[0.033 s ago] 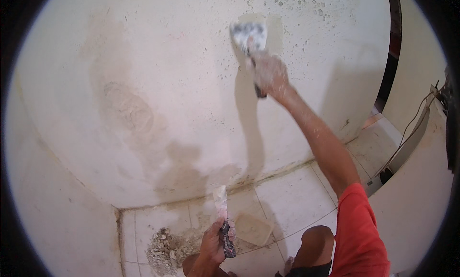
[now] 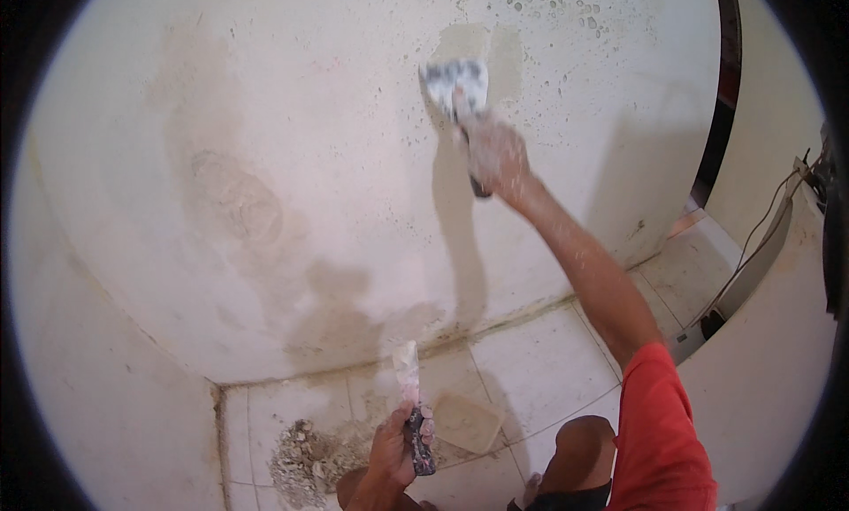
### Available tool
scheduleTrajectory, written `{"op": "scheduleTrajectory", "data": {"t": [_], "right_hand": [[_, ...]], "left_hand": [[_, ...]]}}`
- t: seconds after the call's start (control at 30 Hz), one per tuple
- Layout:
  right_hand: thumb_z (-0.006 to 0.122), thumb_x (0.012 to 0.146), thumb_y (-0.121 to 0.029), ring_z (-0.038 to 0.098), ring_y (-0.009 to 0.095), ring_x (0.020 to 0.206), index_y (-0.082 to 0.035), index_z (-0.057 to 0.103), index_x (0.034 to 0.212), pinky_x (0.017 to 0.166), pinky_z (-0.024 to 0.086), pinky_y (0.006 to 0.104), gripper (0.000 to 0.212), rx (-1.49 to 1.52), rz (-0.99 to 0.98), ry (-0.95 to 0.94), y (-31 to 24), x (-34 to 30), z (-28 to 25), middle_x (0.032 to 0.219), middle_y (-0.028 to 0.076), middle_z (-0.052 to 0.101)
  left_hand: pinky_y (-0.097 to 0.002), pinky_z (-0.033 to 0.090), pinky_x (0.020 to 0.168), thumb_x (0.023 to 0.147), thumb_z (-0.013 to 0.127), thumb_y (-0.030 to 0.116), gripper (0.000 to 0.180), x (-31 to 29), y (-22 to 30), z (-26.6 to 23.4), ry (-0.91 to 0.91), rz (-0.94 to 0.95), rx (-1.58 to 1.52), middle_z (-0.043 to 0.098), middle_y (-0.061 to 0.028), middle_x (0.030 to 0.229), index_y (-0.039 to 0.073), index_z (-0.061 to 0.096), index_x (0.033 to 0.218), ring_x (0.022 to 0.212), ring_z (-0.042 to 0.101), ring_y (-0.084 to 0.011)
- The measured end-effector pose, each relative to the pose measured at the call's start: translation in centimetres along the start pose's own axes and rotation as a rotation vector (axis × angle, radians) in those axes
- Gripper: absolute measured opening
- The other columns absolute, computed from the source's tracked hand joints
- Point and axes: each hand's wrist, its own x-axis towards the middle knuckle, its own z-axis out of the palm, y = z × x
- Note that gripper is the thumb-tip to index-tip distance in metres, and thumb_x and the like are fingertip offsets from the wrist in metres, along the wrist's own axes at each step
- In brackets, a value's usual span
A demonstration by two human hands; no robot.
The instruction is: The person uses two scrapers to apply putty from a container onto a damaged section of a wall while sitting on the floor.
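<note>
My right hand (image 2: 497, 157) is closed around the dark handle of a wide putty knife (image 2: 458, 85), whose pale, smeared blade lies against the white wall (image 2: 345, 148). Just above and right of that blade is a greyish-beige patch of filler (image 2: 464, 41). Small pits dot the wall around it. Low in front of me, my left hand (image 2: 393, 436) grips a second, narrower putty knife (image 2: 407, 374) by its stained black handle. Its whitish blade points up, apart from the wall. White dust or filler coats my right hand and parts of its forearm.
Crumbled rubble (image 2: 305, 458) is heaped on the tiled floor (image 2: 539, 352) near the left corner. A shallow beige tray (image 2: 469, 423) sits right of my left hand. Rougher pits (image 2: 553, 5) mark the upper wall. On the right, cables (image 2: 759, 219) hang by a pale panel.
My right hand has drawn the wide putty knife a short way down the wall, and more of the filler patch shows above the blade. My left hand stays in place.
</note>
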Motion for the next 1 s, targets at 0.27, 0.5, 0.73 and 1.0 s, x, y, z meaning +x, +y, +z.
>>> {"op": "scheduleTrajectory", "data": {"t": [0.27, 0.5, 0.73, 1.0], "right_hand": [[0.049, 0.095, -0.029, 0.065, 0.035, 0.068, -0.021, 0.025, 0.152, 0.058, 0.055, 0.0440, 0.063, -0.011, -0.062, 0.001, 1.8, -3.0, -2.2, 0.104, 0.022, 0.060], [0.050, 0.096, -0.030, 0.063, 0.038, 0.066, -0.023, 0.026, 0.152, 0.059, 0.055, 0.0471, 0.062, -0.080, -0.093, 0.093, 1.1, -1.8, 4.6, 0.101, 0.021, 0.056], [0.056, 0.090, -0.022, 0.065, 0.037, 0.078, -0.005, 0.031, 0.148, 0.064, 0.055, 0.0490, 0.066, 0.079, -0.034, -0.063, 2.0, -6.6, 2.3, 0.109, 0.026, 0.057], [0.049, 0.094, -0.029, 0.062, 0.040, 0.087, -0.009, 0.050, 0.137, 0.082, 0.050, 0.0501, 0.048, 0.192, 0.148, 0.030, -1.5, 1.5, 1.0, 0.100, 0.023, 0.063]], "left_hand": [[-0.0270, 0.043, 0.058, 0.095, 0.060, 0.024, 0.023, -0.8, 0.1, 0.3, 0.041, 0.010, 0.040, 0.058, -0.0057, 0.083, 0.004, 0.054, 0.103, 0.067, 0.054, -0.0147], [-0.0267, 0.043, 0.057, 0.094, 0.062, 0.025, 0.024, -0.6, 0.3, 1.6, 0.071, -0.004, 0.025, 0.058, -0.0049, 0.083, 0.004, 0.054, 0.103, 0.067, 0.053, -0.0138], [-0.0263, 0.043, 0.058, 0.094, 0.061, 0.025, 0.024, -0.8, 0.5, 0.2, 0.024, 0.021, 0.004, 0.058, -0.0053, 0.085, 0.004, 0.054, 0.105, 0.068, 0.053, -0.0139], [-0.0266, 0.044, 0.058, 0.094, 0.060, 0.024, 0.024, -0.2, 0.2, 1.1, 0.054, -0.013, 0.009, 0.057, -0.0049, 0.083, 0.004, 0.053, 0.105, 0.067, 0.052, -0.0150]]}}
